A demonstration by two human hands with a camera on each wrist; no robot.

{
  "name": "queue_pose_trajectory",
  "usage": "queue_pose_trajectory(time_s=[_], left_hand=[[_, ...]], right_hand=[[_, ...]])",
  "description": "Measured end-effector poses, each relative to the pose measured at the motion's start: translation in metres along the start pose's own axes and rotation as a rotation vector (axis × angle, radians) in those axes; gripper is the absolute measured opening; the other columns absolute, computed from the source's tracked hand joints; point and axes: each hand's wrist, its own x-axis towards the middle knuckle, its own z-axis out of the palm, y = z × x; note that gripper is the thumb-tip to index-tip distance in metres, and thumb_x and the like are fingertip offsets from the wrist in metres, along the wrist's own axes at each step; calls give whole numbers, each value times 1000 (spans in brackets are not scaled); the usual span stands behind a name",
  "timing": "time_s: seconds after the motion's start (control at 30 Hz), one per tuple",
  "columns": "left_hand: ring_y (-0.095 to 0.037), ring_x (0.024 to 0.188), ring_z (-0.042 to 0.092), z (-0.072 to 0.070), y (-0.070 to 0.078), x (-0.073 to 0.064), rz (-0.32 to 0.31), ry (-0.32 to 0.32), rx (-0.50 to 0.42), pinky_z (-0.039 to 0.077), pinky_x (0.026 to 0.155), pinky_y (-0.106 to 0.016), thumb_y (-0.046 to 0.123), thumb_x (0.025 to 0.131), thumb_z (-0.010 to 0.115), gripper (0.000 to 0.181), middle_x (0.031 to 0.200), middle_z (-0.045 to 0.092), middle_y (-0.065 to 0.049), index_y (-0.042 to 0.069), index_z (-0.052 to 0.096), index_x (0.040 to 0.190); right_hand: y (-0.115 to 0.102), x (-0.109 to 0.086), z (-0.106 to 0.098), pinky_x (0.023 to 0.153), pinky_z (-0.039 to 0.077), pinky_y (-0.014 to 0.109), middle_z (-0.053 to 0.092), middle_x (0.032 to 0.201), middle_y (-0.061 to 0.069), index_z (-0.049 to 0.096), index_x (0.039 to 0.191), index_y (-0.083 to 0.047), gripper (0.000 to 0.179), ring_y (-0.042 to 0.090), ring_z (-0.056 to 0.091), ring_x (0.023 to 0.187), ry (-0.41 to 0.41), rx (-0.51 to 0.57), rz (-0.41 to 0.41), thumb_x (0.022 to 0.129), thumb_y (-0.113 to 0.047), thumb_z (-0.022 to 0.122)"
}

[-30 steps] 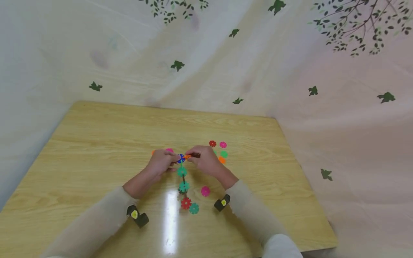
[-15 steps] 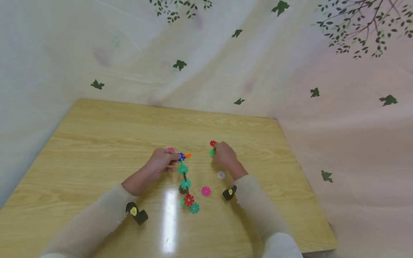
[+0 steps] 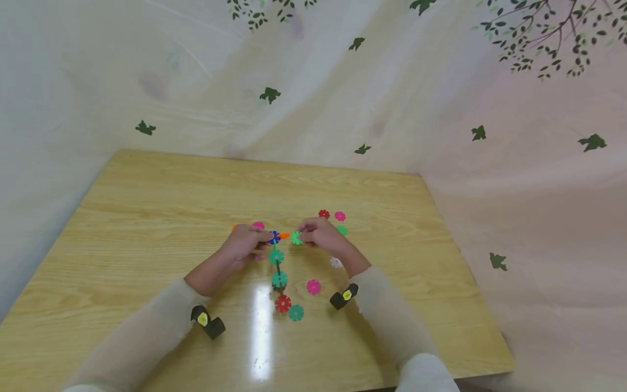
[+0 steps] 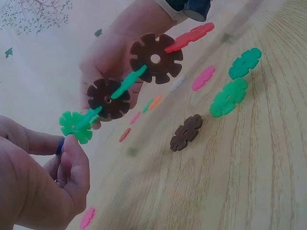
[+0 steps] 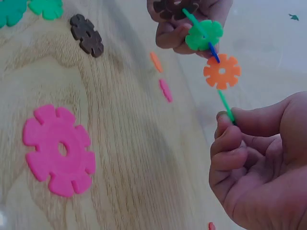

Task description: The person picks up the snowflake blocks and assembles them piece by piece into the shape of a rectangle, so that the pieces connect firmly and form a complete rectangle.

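Edgewise in head view, orange disc [image 5: 222, 77], face-on from right wrist

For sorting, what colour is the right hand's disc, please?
Green; the disc shows best, face-on, in the head view.

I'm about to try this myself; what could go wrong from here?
The green disc is pinched near its edge by the right hand, so it might slip. The left hand pinches the blue disc, with the chain hanging, so its links could swing loose. Neither hand grips the orange disc, so pushing there might twist it off.
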Motion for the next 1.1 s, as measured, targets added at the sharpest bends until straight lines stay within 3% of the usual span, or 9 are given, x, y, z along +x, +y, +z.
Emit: queue_pose_trajectory(time_s=[0.4,0.63,0.83,1.1], left_hand=[[-16,77,57,-2,0,-2,31,-19,40,56,57,-20,9,99,63,27,86,63,-7,-11,64,117],[-13,71,55,-1,-1,-2,35,-3,33,54,54,-20,9,98,65,30,84,63,-6,-12,63,120],[-14,70,57,0,-2,-2,43,7,20,54,54,-19,7,98,64,29,86,65,-10,-13,63,119],[-14,70,56,2,-5,0,57,37,25,53,52,-18,6,97,65,25,86,65,-11,-12,65,115]], right_hand=[[-4,-2,4,61,46,29,62,81,6,64,111,6,15,17,52,65,18,75,-12,99,0,58],[-5,-2,6,61,49,30,64,81,8,65,110,4,15,16,56,66,70,79,1,99,-4,60],[0,-1,7,62,53,29,66,80,9,65,108,6,13,17,58,65,118,144,12,98,-2,62],[1,1,12,68,61,35,68,82,10,65,105,7,11,23,64,70,106,186,-3,97,-1,64]])
